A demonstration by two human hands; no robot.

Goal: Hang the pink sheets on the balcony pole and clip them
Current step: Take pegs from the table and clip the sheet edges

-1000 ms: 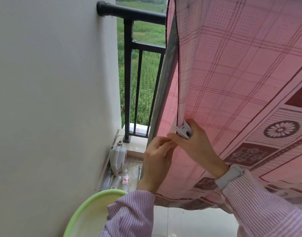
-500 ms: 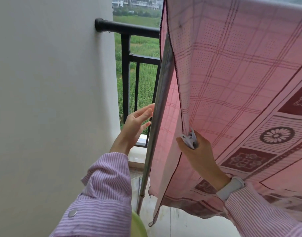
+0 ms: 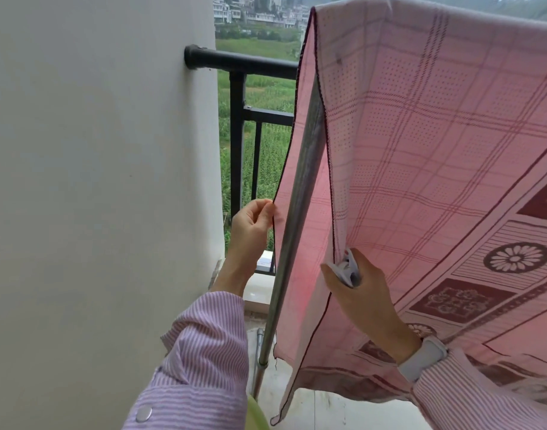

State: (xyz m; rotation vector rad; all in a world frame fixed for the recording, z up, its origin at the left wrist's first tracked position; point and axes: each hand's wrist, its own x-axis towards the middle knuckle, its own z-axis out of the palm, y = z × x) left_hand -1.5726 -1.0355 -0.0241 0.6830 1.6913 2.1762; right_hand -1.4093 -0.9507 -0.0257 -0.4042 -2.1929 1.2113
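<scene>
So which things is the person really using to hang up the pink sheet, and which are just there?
Being used:
pink sheet
metal pole
white clothes clip
left hand, pinching the sheet's far edge
right hand, holding the clip on the near edge

Just there:
black railing
white wall
green basin

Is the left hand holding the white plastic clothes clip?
No. The left hand pinches the pink sheet's far edge; the white plastic clothes clip sits in the right hand.
</scene>
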